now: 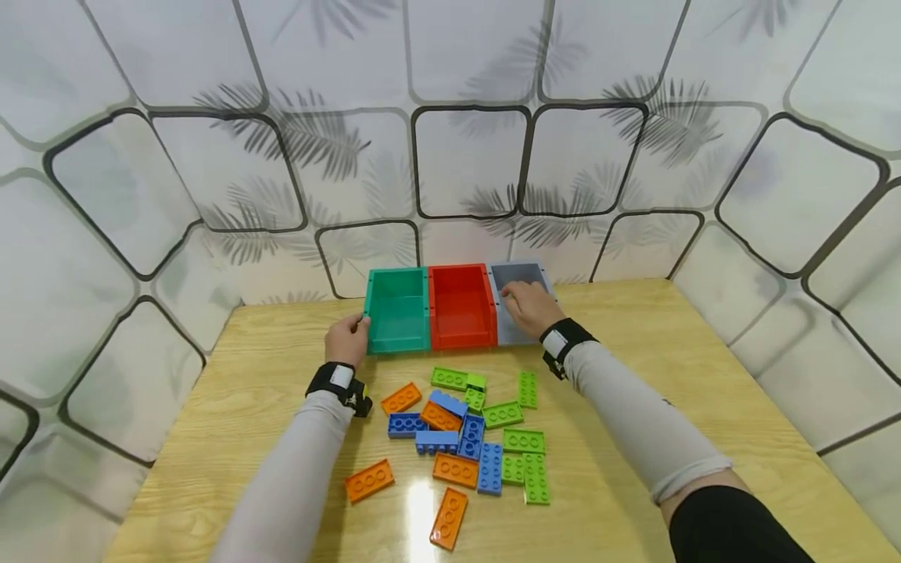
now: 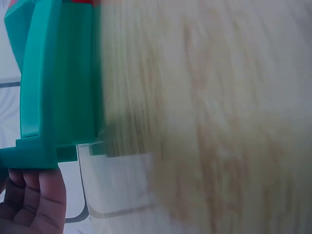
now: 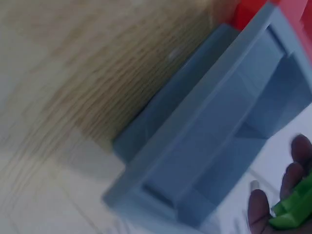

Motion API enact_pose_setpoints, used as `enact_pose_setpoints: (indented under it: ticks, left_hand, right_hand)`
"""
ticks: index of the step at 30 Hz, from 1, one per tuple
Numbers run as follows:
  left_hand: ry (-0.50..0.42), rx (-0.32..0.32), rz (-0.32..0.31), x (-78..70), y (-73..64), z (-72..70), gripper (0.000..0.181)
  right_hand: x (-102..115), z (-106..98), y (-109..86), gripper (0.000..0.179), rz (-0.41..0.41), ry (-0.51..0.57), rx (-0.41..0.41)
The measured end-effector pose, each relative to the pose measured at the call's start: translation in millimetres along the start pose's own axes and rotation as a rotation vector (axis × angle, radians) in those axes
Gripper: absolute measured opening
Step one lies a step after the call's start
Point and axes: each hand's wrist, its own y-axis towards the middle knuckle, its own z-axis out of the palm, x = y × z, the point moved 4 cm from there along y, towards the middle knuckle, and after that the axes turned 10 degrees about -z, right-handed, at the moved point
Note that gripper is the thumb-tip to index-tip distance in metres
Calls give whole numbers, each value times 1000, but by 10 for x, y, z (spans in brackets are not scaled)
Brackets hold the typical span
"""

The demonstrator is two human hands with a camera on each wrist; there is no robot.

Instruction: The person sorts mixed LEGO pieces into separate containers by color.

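Three joined bins stand at the back of the table: a green bin (image 1: 397,309), a red bin (image 1: 462,306) and a grey bin (image 1: 517,336). My left hand (image 1: 346,341) grips the green bin's left rim; in the left wrist view its fingers (image 2: 41,197) come up against the rim's underside. Over the grey bin is my right hand (image 1: 531,306). It holds a bright green building brick (image 3: 295,207), seen at the lower right of the right wrist view beside the grey bin's wall (image 3: 195,117). In the head view the hand hides that brick.
In front of the bins, loose building bricks lie on the wooden table (image 1: 267,407): several orange bricks (image 1: 369,481), several blue bricks (image 1: 490,469) and several light green bricks (image 1: 536,478). Some overlap in the middle. A patterned cloth wall (image 1: 472,164) rises behind the bins.
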Motion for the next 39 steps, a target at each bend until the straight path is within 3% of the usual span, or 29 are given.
enact_pose_setpoints:
  ticks: [5,7,15,21,28,35,39]
  left_hand:
    - [-12,4,20,-21,-34,98,40]
    - [-11,7,23,-37,-60,124,39]
    - [-19,9,12,-100,-141,151,39]
    - [-24,24,11,-97,-137,154,40]
    - [-26,35,4,-71,-114,140,41]
    - [-22,18,0,-10,-20,57,41]
    - [-18,2,-11,17,-12,-35,40]
  right_hand:
    - [-244,153,18,44,196,-30,73]
    - [-320,212,7,45,237,-51,106]
    - [-482,381,-10,42,287,-209,208]
    - [-491,411,-52,47,337,-202,305]
    - [-423,415,-57,46,236,-179,320]
    - [-301,359,5,45,160,-177,201]
    - [-165,257,-6,41,34,-183,74]
